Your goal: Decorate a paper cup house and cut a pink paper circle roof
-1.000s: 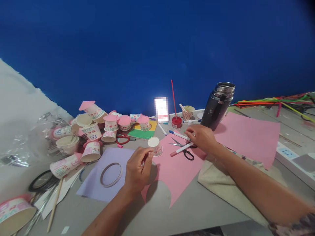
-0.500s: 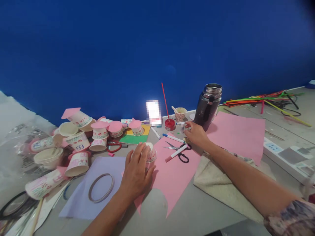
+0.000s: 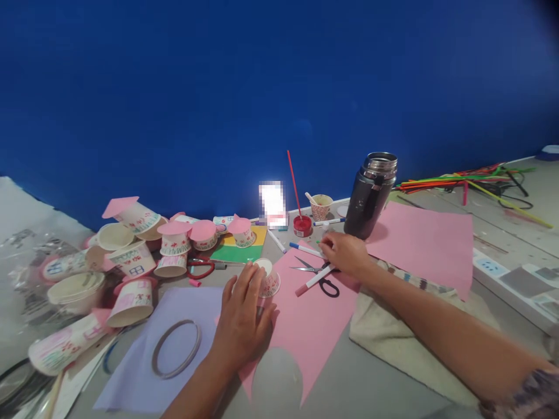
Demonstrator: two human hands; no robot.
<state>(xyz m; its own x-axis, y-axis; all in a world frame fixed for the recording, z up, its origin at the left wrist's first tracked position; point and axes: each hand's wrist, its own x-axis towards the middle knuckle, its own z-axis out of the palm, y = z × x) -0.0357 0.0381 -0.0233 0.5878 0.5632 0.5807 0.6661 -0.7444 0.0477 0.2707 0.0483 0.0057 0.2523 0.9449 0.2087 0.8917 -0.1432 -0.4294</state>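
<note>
My left hand (image 3: pixel 242 311) is curved round the near left side of a small upturned paper cup (image 3: pixel 269 282) with a printed red pattern. Its fingers lie against the cup and the thumb is below it. My right hand (image 3: pixel 347 255) is closed, fingertips down, over the right end of a blue-capped marker (image 3: pixel 305 249). Whatever lies between those fingers is hidden. Just in front of that hand are black-handled scissors (image 3: pixel 329 288) and a red-capped marker (image 3: pixel 313 280), both lying on a cut pink sheet (image 3: pixel 290 326).
Decorated paper cups (image 3: pixel 135 299) with pink tops crowd the left side. A tape ring (image 3: pixel 155 355) lies on purple paper (image 3: pixel 126 378). A dark flask (image 3: pixel 367 201), a red paint pot (image 3: pixel 302 226) with a brush, and a cloth (image 3: pixel 393 343) surround my right hand. A power strip (image 3: pixel 510 291) is far right.
My right hand has drawn back toward me from beside a small white object to the blue-capped marker's end, its fingers curling in. The left hand stays at the cup.
</note>
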